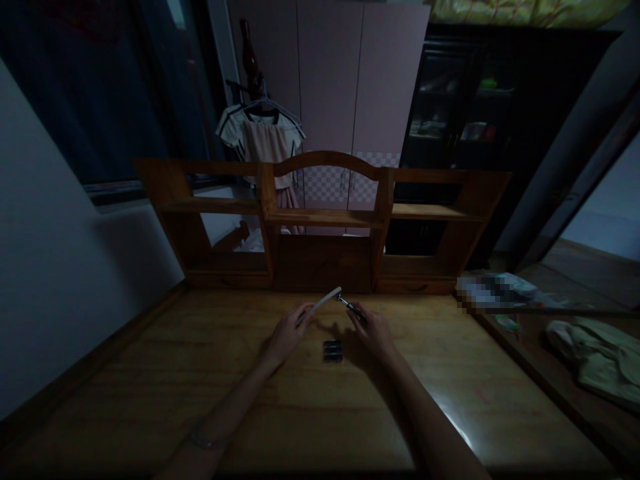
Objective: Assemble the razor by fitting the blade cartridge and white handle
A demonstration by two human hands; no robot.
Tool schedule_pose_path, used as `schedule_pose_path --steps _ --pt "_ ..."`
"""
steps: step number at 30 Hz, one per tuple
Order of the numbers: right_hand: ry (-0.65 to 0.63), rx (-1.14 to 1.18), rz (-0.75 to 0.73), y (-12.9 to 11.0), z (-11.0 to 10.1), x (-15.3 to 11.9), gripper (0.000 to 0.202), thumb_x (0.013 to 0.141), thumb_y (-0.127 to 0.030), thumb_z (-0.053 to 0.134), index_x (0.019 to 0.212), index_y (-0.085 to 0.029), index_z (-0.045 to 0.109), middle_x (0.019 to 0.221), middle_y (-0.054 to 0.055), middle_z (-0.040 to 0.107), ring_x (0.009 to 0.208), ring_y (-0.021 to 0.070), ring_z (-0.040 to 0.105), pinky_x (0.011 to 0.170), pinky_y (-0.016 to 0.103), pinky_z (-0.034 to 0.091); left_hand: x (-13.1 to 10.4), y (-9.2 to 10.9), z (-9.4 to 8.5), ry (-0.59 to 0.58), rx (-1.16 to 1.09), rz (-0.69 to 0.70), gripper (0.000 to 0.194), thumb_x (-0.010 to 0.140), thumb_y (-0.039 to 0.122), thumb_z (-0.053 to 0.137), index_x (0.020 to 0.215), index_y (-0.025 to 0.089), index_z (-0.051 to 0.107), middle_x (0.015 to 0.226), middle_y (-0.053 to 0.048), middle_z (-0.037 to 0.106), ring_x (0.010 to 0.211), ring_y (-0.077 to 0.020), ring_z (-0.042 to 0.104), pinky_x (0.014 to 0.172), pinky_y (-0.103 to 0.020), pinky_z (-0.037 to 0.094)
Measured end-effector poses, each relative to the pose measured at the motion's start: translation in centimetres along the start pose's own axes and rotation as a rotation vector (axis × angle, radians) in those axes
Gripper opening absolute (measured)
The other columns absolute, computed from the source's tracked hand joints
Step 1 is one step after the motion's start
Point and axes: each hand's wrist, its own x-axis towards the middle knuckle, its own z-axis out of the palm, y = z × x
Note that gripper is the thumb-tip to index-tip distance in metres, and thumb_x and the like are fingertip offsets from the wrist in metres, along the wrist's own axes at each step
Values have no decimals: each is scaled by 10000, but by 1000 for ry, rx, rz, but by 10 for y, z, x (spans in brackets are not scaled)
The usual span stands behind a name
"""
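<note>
A shelf unit [325,217] stood between desk [305,417] and pink wardrobe [330,80]. Near three dark pieces [333,350], the left hand [289,335] gripped a raised pale strip [325,299], the right hand [374,331] a slim tool [353,309].

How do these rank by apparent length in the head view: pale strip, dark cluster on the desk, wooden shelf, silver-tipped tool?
Wooden shelf
Pale strip in the left hand
Silver-tipped tool, partly covered by the right hand
Dark cluster
</note>
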Motion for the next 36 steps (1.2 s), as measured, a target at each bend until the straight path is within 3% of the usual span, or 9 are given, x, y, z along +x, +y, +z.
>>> schedule_pose_path --steps 13,26,36 --pt "18 -1 -25 1 0 0 311 919 -406 387 1106 -237 569 894 47 705 756 191 662 621 243 435 -4 15 -2 -49 -3 9 298 890 352 436 1108 223 593 1090 -45 654 1006 -192 602 876 -288 457" --pt "25 -31 -45 1 -1 0 322 914 -416 384 1095 -235 579 856 52 704 696 196 660 568 245 411 -1 10 -3 -55 -33 -15 304 892 355 435 1114 218 591 1106 -46 648 1031 -201 587 903 -307 439" --pt "45 -9 -59 3 0 -1 293 914 -403 406 1091 -238 571 866 42 707 722 187 664 588 239 418 0 11 -3 -83 -95 -45 314 867 383 471 1078 190 601 1004 -41 667 918 -193 621 826 -293 472"
